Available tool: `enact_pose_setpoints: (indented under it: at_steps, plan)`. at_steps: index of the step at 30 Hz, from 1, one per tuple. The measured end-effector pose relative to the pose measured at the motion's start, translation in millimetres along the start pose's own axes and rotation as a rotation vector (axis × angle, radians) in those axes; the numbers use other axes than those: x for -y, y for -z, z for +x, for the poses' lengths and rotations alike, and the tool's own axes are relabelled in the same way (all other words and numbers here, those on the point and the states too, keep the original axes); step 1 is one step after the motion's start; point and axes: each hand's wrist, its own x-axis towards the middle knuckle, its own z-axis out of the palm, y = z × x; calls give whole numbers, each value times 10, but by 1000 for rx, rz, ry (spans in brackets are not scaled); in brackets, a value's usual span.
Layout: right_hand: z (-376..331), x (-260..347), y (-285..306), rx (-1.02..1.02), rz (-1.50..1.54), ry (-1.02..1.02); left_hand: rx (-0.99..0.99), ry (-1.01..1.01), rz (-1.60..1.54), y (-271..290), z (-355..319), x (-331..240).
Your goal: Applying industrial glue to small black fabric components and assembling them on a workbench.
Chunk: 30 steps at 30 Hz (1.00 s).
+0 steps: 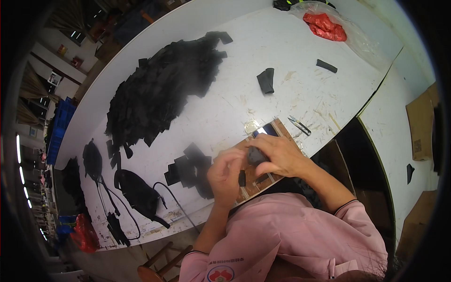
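My right hand point(284, 157) is closed round a dark grey, folded piece of fabric point(256, 155), thumb below it and fingers above. Beside it on the left, my left hand point(224, 175) has its fingertips pinched together, slightly blurred; whatever they hold is hidden. Both hands are over a brown board point(282, 128) with pale strips, at the table's near edge. A small black strip point(242, 178) lies on the board between my hands. Thread snips point(299, 126) rest just past the board's far right corner.
A wide heap of black fabric pieces point(164, 84) covers the far left, with a smaller pile point(192, 169) nearer. Two loose dark pieces point(266, 81) point(326, 66) lie farther off. Black pouches with cords point(138, 195) are at left. A red bag point(324, 27) sits far right.
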Motion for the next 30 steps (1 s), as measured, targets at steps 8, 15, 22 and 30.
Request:
enact_pose_setpoints:
  at_steps: [8, 15, 22, 30]
  plan:
    - [40, -62, 4, 109, -134, 12, -50, -85, 192, -56, 19, 37]
    - [47, 60, 128, 210, 147, -218, -75, -223, 327, -98, 65, -66]
    - [-13, 29, 81, 128, 229, -150, -86, -18, 114, -28, -3, 28]
    - [51, 100, -13, -10, -328, 162, -153, 170, -365, 42, -9, 109]
